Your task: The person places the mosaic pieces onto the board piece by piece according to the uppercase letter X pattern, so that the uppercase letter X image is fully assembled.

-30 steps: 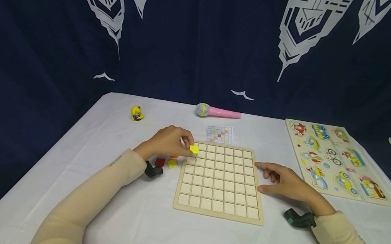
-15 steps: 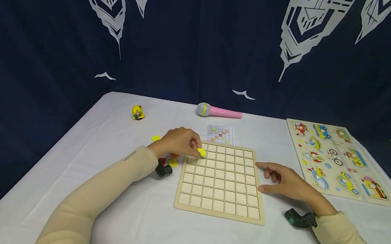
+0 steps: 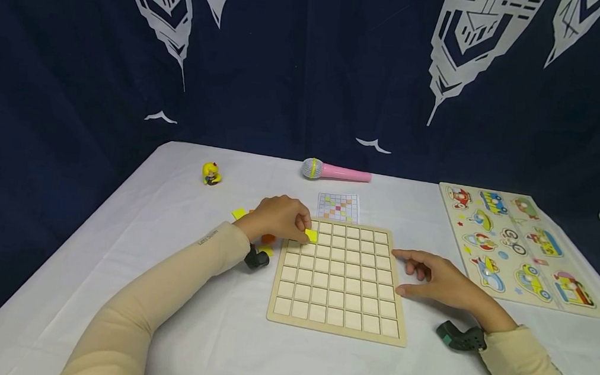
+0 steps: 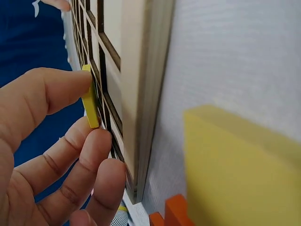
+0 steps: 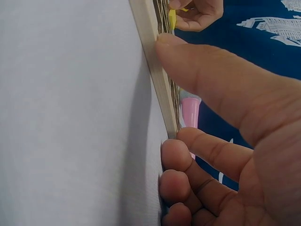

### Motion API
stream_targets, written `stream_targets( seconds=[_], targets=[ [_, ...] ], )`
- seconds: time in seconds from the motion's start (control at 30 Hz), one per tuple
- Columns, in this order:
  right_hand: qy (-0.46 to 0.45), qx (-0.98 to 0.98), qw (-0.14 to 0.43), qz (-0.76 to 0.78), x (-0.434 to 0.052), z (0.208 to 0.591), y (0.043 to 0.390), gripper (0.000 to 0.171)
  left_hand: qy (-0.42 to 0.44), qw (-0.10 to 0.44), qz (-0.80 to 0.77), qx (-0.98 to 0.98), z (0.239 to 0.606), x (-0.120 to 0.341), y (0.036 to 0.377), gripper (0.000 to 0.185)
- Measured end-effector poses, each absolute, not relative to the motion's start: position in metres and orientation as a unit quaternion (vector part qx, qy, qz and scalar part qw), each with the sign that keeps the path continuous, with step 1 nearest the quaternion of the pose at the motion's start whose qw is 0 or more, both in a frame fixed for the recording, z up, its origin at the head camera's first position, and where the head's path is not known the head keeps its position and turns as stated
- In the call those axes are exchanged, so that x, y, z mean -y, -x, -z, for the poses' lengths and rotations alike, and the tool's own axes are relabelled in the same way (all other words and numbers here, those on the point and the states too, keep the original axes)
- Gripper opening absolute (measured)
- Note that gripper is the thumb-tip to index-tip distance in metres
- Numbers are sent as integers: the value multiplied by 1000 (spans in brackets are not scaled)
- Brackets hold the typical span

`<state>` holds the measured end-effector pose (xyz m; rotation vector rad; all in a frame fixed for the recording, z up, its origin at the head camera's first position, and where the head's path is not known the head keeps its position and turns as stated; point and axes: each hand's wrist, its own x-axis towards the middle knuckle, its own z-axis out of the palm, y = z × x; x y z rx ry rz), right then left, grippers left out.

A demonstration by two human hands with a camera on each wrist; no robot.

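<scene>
A pale wooden grid board [image 3: 337, 330] with raised lines lies on the white table. Over its far left squares, my left hand [image 3: 279, 218] pinches a yellow square tile [image 3: 311, 235] between thumb and fingers. In the left wrist view this tile [image 4: 90, 104] is tilted against the grid's surface. Whether it sits in a square, I cannot tell. My right hand [image 3: 439, 279] touches the board's right edge with thumb and index finger. The thumb [image 5: 188, 61] rests on the rim in the right wrist view, while the other fingers bend loosely by the table.
Loose tiles lie left of the board, among them an orange tile [image 3: 268, 239] and yellow tiles [image 3: 239, 212], partly behind the left wrist. Beyond it lie a coloured grid card [image 3: 338, 207] and pink microphone [image 3: 341, 172]. A figurine [image 3: 211, 174] and vehicle puzzle board [image 3: 514, 254] flank these.
My left hand has carried the yellow tile rightward from the board's left rim onto the grid, moving only slightly in the last half second. The right hand stays in place.
</scene>
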<state>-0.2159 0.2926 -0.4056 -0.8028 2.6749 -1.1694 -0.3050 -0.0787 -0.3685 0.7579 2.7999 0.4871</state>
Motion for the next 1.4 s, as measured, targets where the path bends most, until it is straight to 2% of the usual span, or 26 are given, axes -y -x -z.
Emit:
stream_targets(
  seconds=[0.53, 1.03, 1.4],
  targets=[
    [264, -882, 64, 385, -293, 405, 217, 69, -257, 90, -144, -951, 363, 79, 300, 22],
    [269, -882, 59, 383, -291, 405, 218, 69, -303, 141, -260, -906, 355, 122, 290, 27],
    [266, -885, 59, 378, -293, 405, 217, 69, -292, 79, -379, -875, 359, 168, 290, 27]
  ],
)
